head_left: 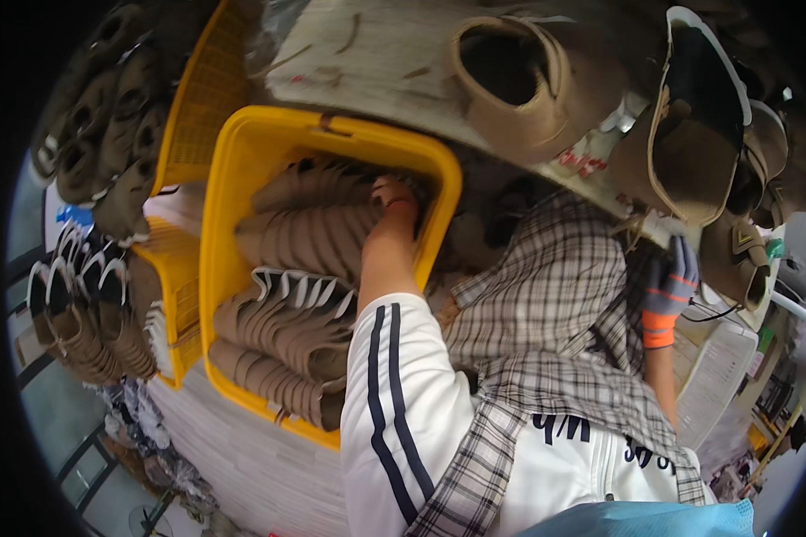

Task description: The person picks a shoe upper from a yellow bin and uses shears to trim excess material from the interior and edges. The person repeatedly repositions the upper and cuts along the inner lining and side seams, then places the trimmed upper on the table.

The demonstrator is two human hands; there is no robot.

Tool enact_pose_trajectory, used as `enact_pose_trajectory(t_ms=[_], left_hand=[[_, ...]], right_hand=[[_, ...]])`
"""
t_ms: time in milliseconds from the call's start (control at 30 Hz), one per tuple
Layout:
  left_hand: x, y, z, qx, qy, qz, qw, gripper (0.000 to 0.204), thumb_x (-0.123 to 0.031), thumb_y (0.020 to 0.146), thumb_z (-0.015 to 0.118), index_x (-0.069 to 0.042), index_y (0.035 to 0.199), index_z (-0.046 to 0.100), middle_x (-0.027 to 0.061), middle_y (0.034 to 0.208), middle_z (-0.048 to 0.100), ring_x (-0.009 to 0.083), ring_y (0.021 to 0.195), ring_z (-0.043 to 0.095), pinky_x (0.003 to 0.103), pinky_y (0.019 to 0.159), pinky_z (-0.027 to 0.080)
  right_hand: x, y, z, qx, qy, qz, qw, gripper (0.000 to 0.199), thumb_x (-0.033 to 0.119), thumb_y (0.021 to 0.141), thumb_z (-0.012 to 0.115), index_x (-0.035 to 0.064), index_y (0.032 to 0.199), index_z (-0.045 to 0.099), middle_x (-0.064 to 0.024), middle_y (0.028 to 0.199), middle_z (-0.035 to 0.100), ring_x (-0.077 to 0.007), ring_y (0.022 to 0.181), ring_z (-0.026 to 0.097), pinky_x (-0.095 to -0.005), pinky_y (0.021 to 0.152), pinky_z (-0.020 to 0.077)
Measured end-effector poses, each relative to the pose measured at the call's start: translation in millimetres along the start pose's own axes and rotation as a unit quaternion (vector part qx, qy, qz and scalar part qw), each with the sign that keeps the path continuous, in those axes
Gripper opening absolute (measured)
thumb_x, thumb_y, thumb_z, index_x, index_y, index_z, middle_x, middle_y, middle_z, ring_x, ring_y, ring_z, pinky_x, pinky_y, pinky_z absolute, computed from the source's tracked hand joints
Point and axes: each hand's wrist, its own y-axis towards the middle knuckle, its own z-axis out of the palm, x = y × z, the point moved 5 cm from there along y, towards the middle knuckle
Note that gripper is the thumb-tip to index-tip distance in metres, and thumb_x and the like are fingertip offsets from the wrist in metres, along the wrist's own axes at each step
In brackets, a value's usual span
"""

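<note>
My bare left hand [392,191] reaches into a yellow plastic crate [210,210]. Its curled fingers close at the end of a row of nested brown shoe uppers [309,237]; the exact grip is partly hidden. More brown uppers, some with white edging [304,291], lie packed in the near part of the crate. My right hand [672,286], in a grey and orange glove, has its fingers stretched out along the table edge. Just above it stands a large brown shoe upper [690,170] with a white-edged opening; no hold on it shows.
A pale worktable [403,54] runs along the far side, with another brown upper [528,98] on it. Other yellow crates [184,295] stand at the left beside hanging uppers [90,304]. A checked apron [546,286] covers my lap. A white plastic box [716,371] is at the right.
</note>
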Motion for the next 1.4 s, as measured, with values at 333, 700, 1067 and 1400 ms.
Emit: enact_pose_trajectory(t_ms=[333, 700, 1067, 1400], left_hand=[[29, 18, 23, 0.135, -0.007, 0.186, 0.973, 0.043, -0.021, 0.09, 0.052, -0.003, 0.129, 0.053, 0.033, 0.127, 0.048, 0.0342, 0.096, 0.064, 0.041, 0.067, 0.056], [119, -119, -110, -0.186, -0.145, 0.238, 0.942, 0.03, -0.006, 0.08, 0.055, 0.006, 0.107, 0.061, 0.0244, 0.107, 0.063, 0.0321, 0.073, 0.067, 0.038, 0.062, 0.055], [99, -175, -49, -0.325, -0.341, 0.201, 0.859, 0.04, 0.004, 0.07, 0.057, -0.006, 0.109, 0.062, 0.0139, 0.124, 0.057, 0.0315, 0.1, 0.06, 0.04, 0.078, 0.053], [162, -210, -67, -0.251, -0.41, 0.166, 0.861, 0.042, -0.005, 0.076, 0.056, -0.005, 0.118, 0.056, 0.0177, 0.129, 0.05, 0.0342, 0.115, 0.049, 0.044, 0.095, 0.04]], right_hand=[[1, 2, 1, 0.011, -0.006, -0.008, 1.0, 0.051, 0.008, 0.078, 0.063, 0.0026, 0.127, 0.051, -0.02, 0.126, 0.051, -0.0376, 0.117, 0.046, -0.0443, 0.1, 0.0352], [1, 3, -2, 0.016, 0.032, 0.001, 0.999, 0.053, 0.007, 0.078, 0.065, 0.0055, 0.129, 0.05, -0.0176, 0.131, 0.049, -0.0361, 0.12, 0.045, -0.0444, 0.102, 0.0334], [4, 5, -4, 0.001, 0.047, -0.014, 0.999, 0.05, 0.009, 0.079, 0.064, 0.0038, 0.127, 0.052, -0.0167, 0.129, 0.051, -0.0357, 0.118, 0.046, -0.0441, 0.101, 0.0352], [4, 5, 0, -0.001, 0.048, -0.013, 0.999, 0.048, 0.009, 0.08, 0.064, 0.0036, 0.126, 0.052, -0.0147, 0.128, 0.052, -0.0334, 0.12, 0.045, -0.0428, 0.102, 0.0353]])
